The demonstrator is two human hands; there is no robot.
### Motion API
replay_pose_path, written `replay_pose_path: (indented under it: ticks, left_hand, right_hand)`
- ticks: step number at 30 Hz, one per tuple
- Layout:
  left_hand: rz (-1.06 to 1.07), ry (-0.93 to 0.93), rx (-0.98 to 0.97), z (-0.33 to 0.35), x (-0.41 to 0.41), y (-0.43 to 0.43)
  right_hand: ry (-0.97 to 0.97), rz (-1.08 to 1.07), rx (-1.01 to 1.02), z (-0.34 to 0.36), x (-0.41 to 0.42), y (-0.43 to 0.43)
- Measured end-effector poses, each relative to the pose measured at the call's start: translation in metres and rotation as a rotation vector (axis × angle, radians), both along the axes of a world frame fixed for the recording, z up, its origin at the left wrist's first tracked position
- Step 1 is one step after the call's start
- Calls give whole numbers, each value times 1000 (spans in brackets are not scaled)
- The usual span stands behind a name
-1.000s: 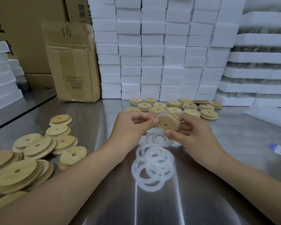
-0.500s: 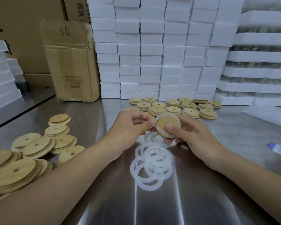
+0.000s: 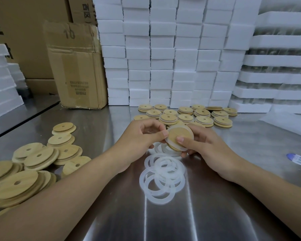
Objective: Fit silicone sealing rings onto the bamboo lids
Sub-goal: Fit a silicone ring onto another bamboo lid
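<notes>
Both hands hold one round bamboo lid (image 3: 178,135) above the steel table, with a white silicone ring (image 3: 169,145) around its rim. My left hand (image 3: 142,138) pinches the lid's left edge with thumb and fingers. My right hand (image 3: 203,145) grips it from the right, thumb pressed on the lid's face. Under the hands lies a loose pile of translucent sealing rings (image 3: 162,176). Bare bamboo lids (image 3: 33,159) with centre holes are heaped at the left. Behind the hands, several more lids (image 3: 186,115) lie in rows.
A steel table (image 3: 215,214) carries everything. A cardboard box (image 3: 76,66) stands at the back left, and white foam blocks (image 3: 163,53) are stacked along the back. Foam trays (image 3: 276,75) are piled at the right. A blue-labelled packet (image 3: 299,160) lies at the right edge.
The lid has been turned and tilted in my hands, so its flat face now points up toward me. My right thumb has moved onto that face. Both hands stay in place.
</notes>
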State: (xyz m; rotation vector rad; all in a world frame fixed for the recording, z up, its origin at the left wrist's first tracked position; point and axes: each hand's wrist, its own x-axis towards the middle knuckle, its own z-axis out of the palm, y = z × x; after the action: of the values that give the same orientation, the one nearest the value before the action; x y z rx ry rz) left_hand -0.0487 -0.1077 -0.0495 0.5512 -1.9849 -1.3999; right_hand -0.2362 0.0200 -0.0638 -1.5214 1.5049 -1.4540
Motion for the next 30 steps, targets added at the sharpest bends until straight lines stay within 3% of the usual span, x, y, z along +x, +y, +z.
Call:
replay_pose_path:
  ticks: [6, 16, 22, 30]
  left_hand:
    - [29, 8, -40, -1, -1, 1]
    - [15, -88, -191, -9, -4, 2]
    - [-25, -113, -236, -11, -4, -1]
    - [-138, -167, -41, -3, -4, -2]
  right_hand:
    - [-88, -69, -40, 1, 0, 1]
    - [74, -51, -117, -1, 5, 0]
    - [50, -74, -115, -2, 4, -1]
    - [-287, -111, 17, 3, 1, -1]
